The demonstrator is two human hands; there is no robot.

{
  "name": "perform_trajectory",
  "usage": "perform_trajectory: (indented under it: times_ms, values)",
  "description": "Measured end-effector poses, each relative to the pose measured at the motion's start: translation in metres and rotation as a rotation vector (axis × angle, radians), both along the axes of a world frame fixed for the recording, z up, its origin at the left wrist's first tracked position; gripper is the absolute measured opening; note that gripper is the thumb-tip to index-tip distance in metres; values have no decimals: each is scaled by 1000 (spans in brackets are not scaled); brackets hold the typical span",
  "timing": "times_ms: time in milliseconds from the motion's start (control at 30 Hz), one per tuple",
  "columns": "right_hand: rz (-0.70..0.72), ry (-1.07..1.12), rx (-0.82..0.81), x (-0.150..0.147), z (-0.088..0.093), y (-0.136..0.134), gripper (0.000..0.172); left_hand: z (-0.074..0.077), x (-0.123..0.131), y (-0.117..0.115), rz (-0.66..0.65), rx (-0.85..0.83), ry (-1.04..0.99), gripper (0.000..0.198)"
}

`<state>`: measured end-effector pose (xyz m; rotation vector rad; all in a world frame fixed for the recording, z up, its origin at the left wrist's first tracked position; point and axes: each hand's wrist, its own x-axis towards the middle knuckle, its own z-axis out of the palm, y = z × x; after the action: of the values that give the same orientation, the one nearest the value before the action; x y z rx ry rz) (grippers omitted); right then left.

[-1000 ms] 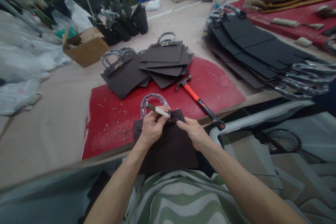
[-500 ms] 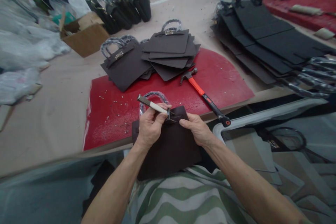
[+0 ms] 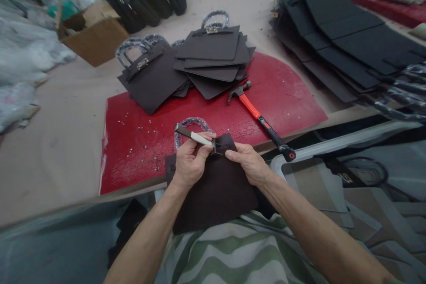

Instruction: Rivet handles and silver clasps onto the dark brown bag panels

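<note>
- Pinching, with the left hand (image 3: 189, 162), a white-and-dark tool (image 3: 201, 138) between thumb and fingers, tilted with its dark end up and leftward
- Gripping, with the right hand (image 3: 248, 162), a dark brown bag panel (image 3: 216, 199) near its upper right corner, with thumb on the front
- At the near edge of the bench (image 3: 63, 142), the panel, with its lower edge over a green-and-white garment (image 3: 226, 257)
- Between the hands, the tool's metal end, by the panel's upper part; contact too small to tell
- Just behind the left hand, a plastic-wrapped handle (image 3: 193, 120)
- Farther out, a claw hammer (image 3: 254, 113), across a white-specked red mat (image 3: 149, 142)
- Behind that, two overlapping piles of brown panels (image 3: 213, 46)
- Well to the right, stacked black panels (image 3: 346, 37)
- Far left, a cardboard box (image 3: 95, 42) beside upright black bags (image 3: 143, 2)
</note>
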<state>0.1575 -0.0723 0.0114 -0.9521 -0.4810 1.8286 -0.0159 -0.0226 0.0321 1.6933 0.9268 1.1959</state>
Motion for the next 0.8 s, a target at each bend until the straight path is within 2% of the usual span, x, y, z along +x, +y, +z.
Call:
perform_trajectory:
  times_ms: [167, 600, 800]
  values:
    - [7, 1, -10, 1, 0, 2, 41, -1, 0, 2, 13, -50, -4, 16]
    - [-6, -8, -1, 0, 1, 2, 40, 1, 3, 2, 17, -12, 46, 17]
    - [108, -30, 9, 8, 6, -3, 45, -1, 4, 1, 29, -7, 93, 15]
